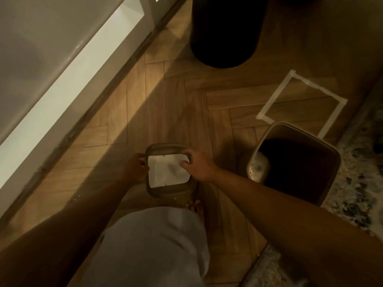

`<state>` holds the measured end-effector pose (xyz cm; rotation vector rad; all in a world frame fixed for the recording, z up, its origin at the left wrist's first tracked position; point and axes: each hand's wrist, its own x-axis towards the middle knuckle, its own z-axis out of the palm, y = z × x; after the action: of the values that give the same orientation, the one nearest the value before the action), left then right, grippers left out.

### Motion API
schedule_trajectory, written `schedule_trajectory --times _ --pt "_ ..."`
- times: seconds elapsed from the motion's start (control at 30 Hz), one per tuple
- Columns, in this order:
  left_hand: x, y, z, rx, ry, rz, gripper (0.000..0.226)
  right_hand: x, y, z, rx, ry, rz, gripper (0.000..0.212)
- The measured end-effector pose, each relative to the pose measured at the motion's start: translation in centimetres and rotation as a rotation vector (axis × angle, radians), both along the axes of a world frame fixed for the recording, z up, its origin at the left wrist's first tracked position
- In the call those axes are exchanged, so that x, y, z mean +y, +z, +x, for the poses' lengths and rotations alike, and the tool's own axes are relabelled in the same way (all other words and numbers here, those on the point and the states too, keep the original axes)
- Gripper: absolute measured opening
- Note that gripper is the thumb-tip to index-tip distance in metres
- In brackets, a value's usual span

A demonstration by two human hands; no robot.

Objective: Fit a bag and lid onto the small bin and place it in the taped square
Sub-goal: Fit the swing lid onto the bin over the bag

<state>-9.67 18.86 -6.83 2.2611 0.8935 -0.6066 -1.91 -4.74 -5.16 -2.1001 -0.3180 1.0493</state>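
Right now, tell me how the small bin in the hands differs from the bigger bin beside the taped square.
The small bin is held between the left hand and right hand; the bigger bin stands untouched.
The small bin has a white bag showing inside; the bigger bin's inside looks dark.
The small bin is further from the taped square; the bigger bin overlaps its near edge.
Both are beige with rounded corners.

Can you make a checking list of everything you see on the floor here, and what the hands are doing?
Surface: wood floor, partly shadowed.
Job's things: small bin with white bag inside and ring lid on top; taped square empty.
Clutter: bigger open bin overlaps the square's near edge; dark round bin behind.
Grippers: left hand and right hand grip the small bin's rim.
Cables: nothing seen.
Surroundings: white cabinet left, speckled rug right.
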Motion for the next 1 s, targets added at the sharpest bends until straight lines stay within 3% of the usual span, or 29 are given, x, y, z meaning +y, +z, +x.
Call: schedule_trajectory --times 0.13,0.33,0.57,0.77,1.0 --pt "-0.9 0.0 0.4 0.004 -0.002 0.026 0.039 -0.2 -0.3 -0.2 -0.014 0.026 -0.016 0.053" --pt "-1.8 1.1 1.5 0.039 0.074 -0.119 0.034 -0.2 0.3 -0.3 0.04 0.048 0.014 0.047" --pt "-3.9 5.7 5.0 -0.062 0.125 -0.25 0.029 -0.3 2.8 0.3 0.056 0.075 0.065 0.048" --pt "-6.8 11.0 7.3 -0.155 0.12 -0.329 0.005 0.1 5.5 0.6 0.088 0.037 0.109 0.056" --pt "-10.2 16.5 10.0 -0.32 0.118 -0.321 0.013 -1.6 10.8 2.3 -0.1 -0.015 0.133 0.031"
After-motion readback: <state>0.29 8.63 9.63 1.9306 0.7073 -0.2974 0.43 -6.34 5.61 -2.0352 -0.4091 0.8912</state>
